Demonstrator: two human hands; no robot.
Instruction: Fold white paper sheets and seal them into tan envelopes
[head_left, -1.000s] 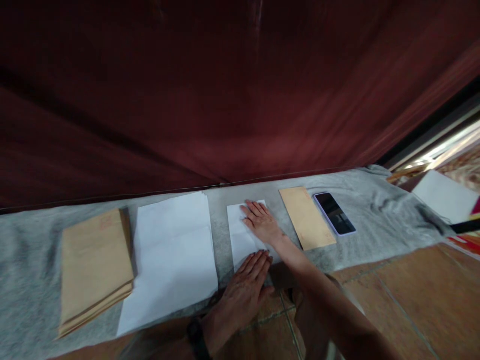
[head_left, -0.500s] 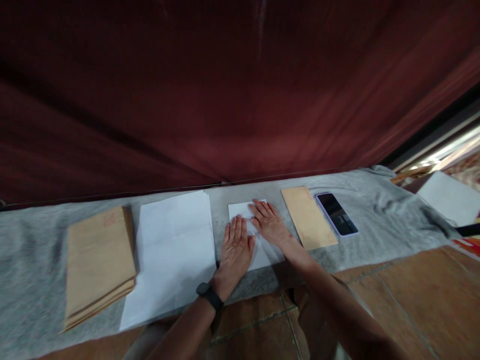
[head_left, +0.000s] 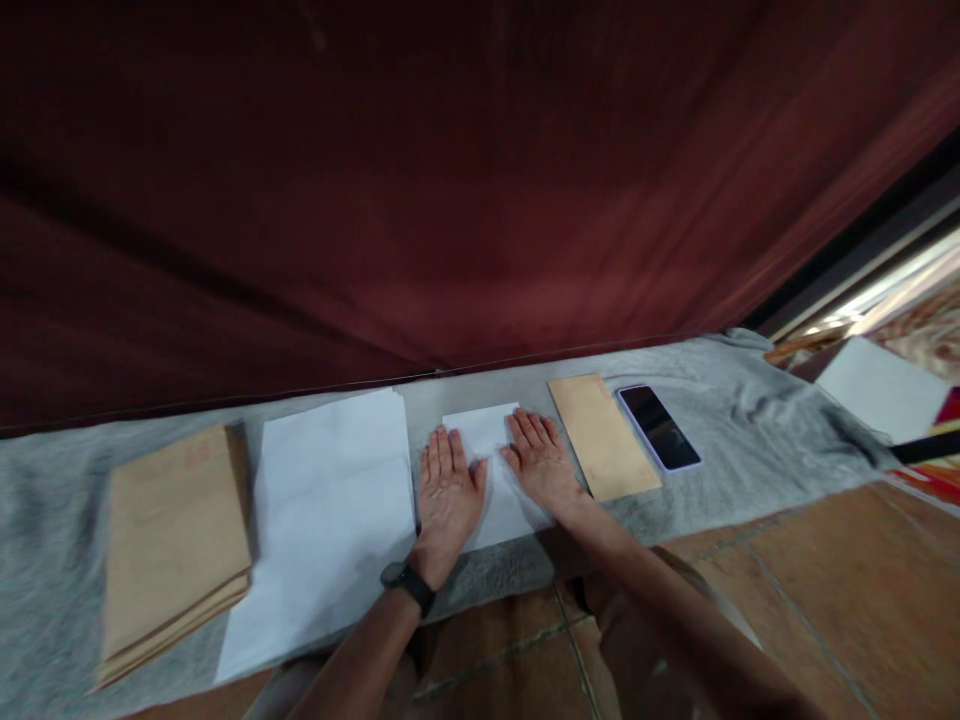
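A folded sheet of white paper (head_left: 495,500) lies on the grey cloth between my hands. My left hand (head_left: 450,490) rests flat on its left side, fingers stretched forward and thumb out. On the right side my right hand (head_left: 541,462) lies flat too, its fingers pointing away from me. Neither hand grips anything. Left of my left hand is a stack of larger white paper (head_left: 330,520). A single brown envelope (head_left: 604,437) lies just right of my right hand.
At the far left sits a stack of brown envelopes (head_left: 176,550). A phone (head_left: 660,428) with a purple edge lies right of the single envelope. The grey cloth (head_left: 757,430) covers the narrow surface, with a dark red curtain (head_left: 450,200) behind and a tiled floor (head_left: 840,580) in front.
My hands have slid apart on the folded paper, the left one to the left and the right one to its right edge. The whole view has shifted slightly.
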